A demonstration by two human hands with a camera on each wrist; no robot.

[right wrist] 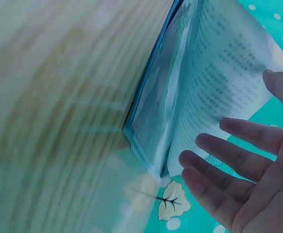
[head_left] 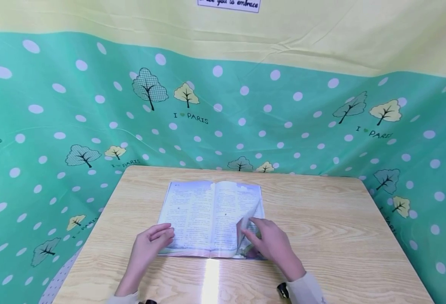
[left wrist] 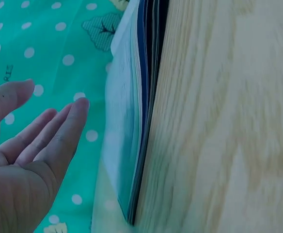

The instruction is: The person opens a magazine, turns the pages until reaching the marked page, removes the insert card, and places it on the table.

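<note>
An open book or magazine (head_left: 192,211) with printed text lies on the wooden table. The lower right corner of its right-hand page (head_left: 243,228) is lifted and curled, showing a coloured picture on the leaf beneath. Right at that curl is my right hand (head_left: 270,240); in the right wrist view its fingers are spread, with the thumb tip (right wrist: 275,80) close to the raised page (right wrist: 224,73). My left hand (head_left: 150,242) is by the lower left edge of the book. In the left wrist view its fingers (left wrist: 66,131) are loosely extended, apart from the stacked page edges (left wrist: 144,97).
The wooden table (head_left: 322,219) extends to both sides of the book, with a bright light reflection at its front. A green dotted cloth with printed trees (head_left: 242,109) hangs behind and along the sides. Dark bands (head_left: 282,290) show at both sleeves.
</note>
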